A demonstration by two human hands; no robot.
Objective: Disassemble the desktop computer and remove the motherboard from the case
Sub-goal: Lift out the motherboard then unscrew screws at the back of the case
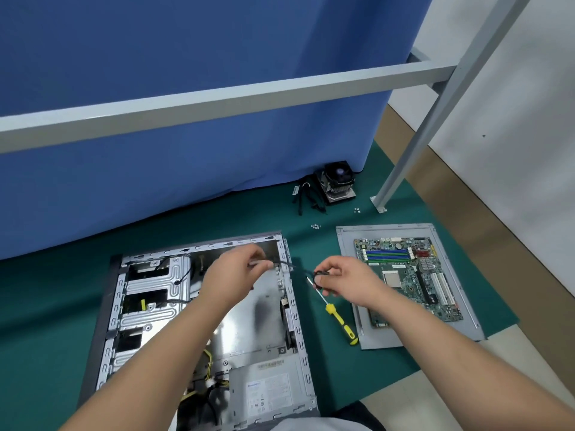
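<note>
The case lies open-side-up on the green mat, its long axis running from the near edge toward the blue curtain. Both hands hold a black cable taut above the case's far right corner. The left hand pinches one end between thumb and fingertips; the right hand curls its fingers round the other end, just outside the case wall. The cable runs roughly left to right between the two grips, sagging slightly toward the right.

The motherboard is out of the case — it rests on a grey side panel to the right, well apart from both grips, with its long axis near-to-far and its blue and green memory slots at the far end.

A yellow-handled screwdriver lies on the mat between case and panel, tip pointing far-left toward the right hand. A cooler fan with loose cables sits at the curtain's foot; small screws lie nearby.

The cable ends are hidden inside the fingers — connector type cannot be told. The left forearm covers part of the case floor, and the case's near edge is cut off by the frame.
</note>
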